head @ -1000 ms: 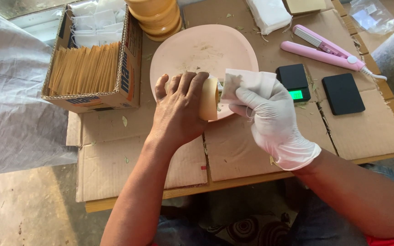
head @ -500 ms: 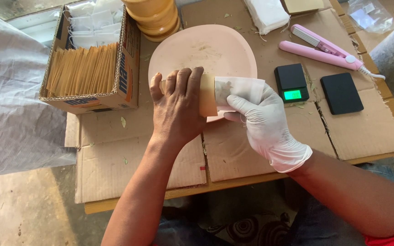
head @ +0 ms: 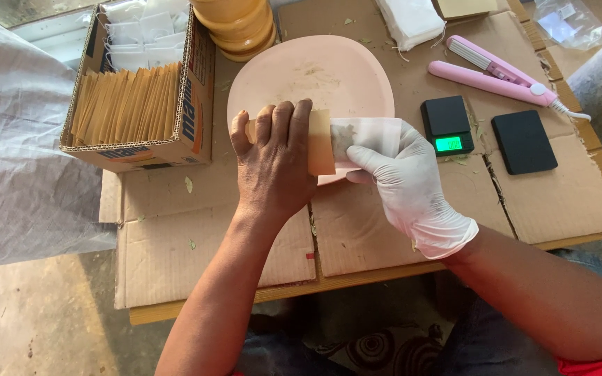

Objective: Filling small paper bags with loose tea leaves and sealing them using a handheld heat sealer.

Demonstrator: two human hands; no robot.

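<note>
- Meanwhile, at the far left corner of the desk (head: pixel 552 209), a cardboard box (head: pixel 137 150) is kept stocked with upright tan envelopes (head: pixel 123 104) in front and white sachets (head: pixel 141 35) behind; nothing there is seen to differ from the two earlier views.
- Just right of the box, the left hand (head: pixel 273 163) is laid bare over a tan paper envelope (head: pixel 320 143), with the fingers closed around it and the thumb hidden beneath.
- Since a second ago the envelope is seen lifted slightly farther over the near rim of the pink plate (head: pixel 308 76), and it is turned more squarely, mouth toward the right.
- From that mouth a white filter sachet (head: pixel 371 136) is left partly showing; it is pinched at its right end by the gloved right hand (head: pixel 412 191), fingers narrowed on it.
- Less of the sachet is exposed than before, so it is judged that the sachet is being slid into the envelope and that the insertion is roughly half done.
- On the plate only crumbs of dried leaf are seen.
- Farther right, a small black scale (head: pixel 447 125) with a lit green display is left untouched, with a black square cover (head: pixel 524 141) beside it.
- Along the far right edge a pink flat-iron sealer (head: pixel 496 75) is lying unused.
</note>
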